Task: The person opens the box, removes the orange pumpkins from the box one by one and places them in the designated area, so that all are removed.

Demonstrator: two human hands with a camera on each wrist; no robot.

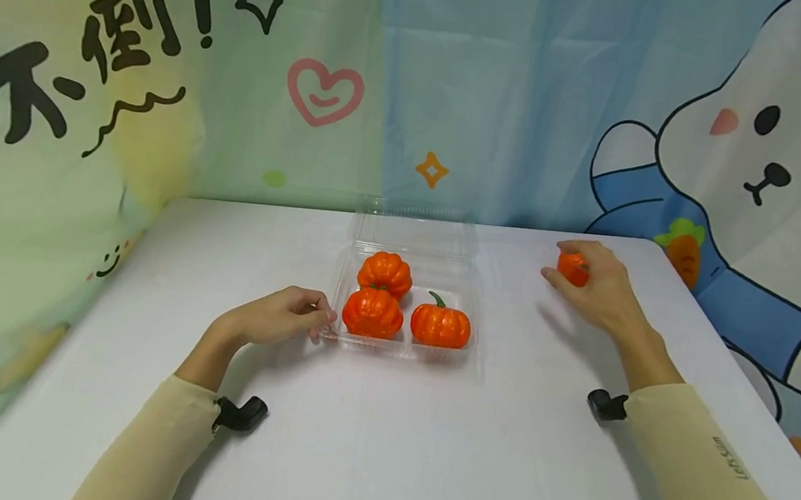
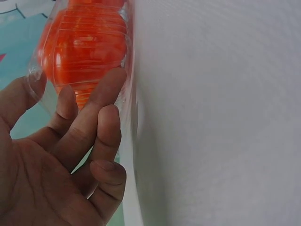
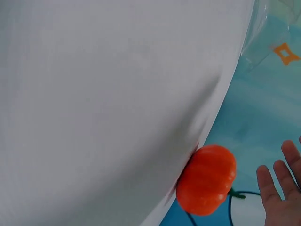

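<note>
In the head view, a clear plastic clamshell box (image 1: 444,274) lies on the table with its hinged lid raised at the back. Three small orange pumpkins sit in it: one at the back left (image 1: 386,272), one at the front left (image 1: 372,313), and one at the front right (image 1: 440,325) with a green stem. My left hand (image 1: 287,315) holds the box's front left corner, thumb at the edge and fingers against the side. At the table's far right, another orange pumpkin (image 3: 207,180) rests on the tabletop. My right hand (image 3: 282,207) hovers over it, fingers spread and apart from it.
The white table (image 1: 398,440) ends at a hanging printed cloth (image 1: 486,91) behind it. Black wrist cameras jut from the left cuff (image 1: 241,413) and the right cuff (image 1: 607,405).
</note>
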